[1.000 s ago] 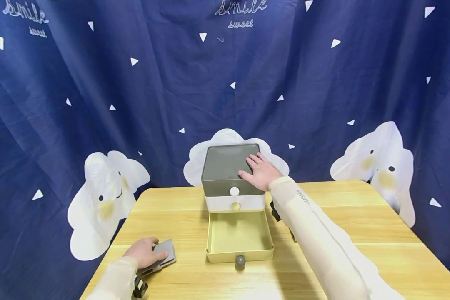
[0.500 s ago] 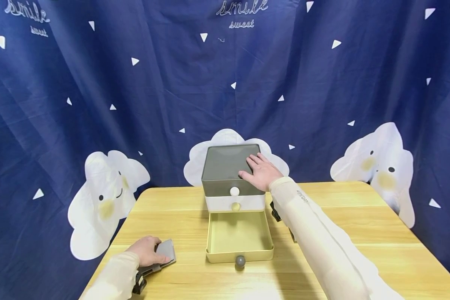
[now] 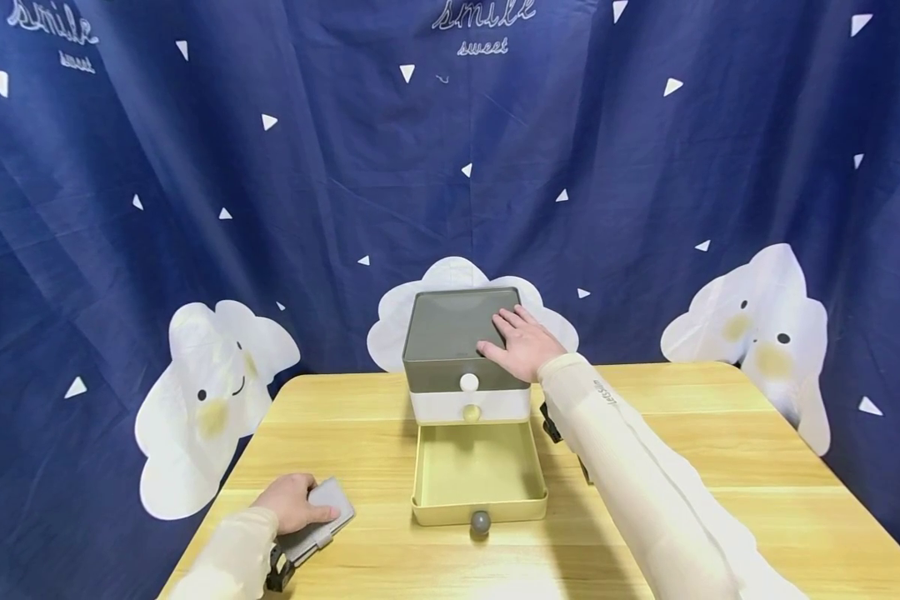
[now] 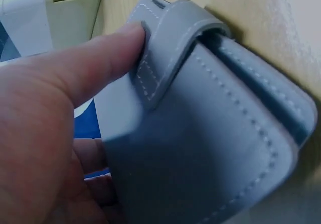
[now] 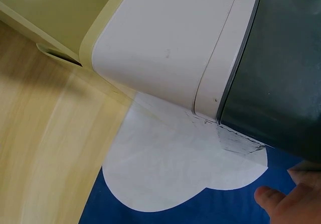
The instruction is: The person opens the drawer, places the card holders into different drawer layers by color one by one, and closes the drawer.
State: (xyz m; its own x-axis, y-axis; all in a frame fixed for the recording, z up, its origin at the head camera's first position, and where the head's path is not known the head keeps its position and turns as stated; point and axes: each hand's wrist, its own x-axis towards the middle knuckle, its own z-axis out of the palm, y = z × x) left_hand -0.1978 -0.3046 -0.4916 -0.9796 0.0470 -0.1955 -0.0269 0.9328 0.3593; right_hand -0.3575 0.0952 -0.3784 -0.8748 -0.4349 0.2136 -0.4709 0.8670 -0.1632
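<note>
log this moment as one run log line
left grip: holding gray strapped case | right grip: resting on dark drawer-unit top | yellow bottom drawer: pulled out

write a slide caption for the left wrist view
A left hand grips a grey, stitched case with a strap over its edge, the wooden tabletop behind it.

There are two hands (image 3: 291,504), one wallet (image 3: 330,498), one cabinet (image 3: 453,325), three drawers (image 3: 482,467), three knobs (image 3: 481,522) and one table (image 3: 727,450).
</note>
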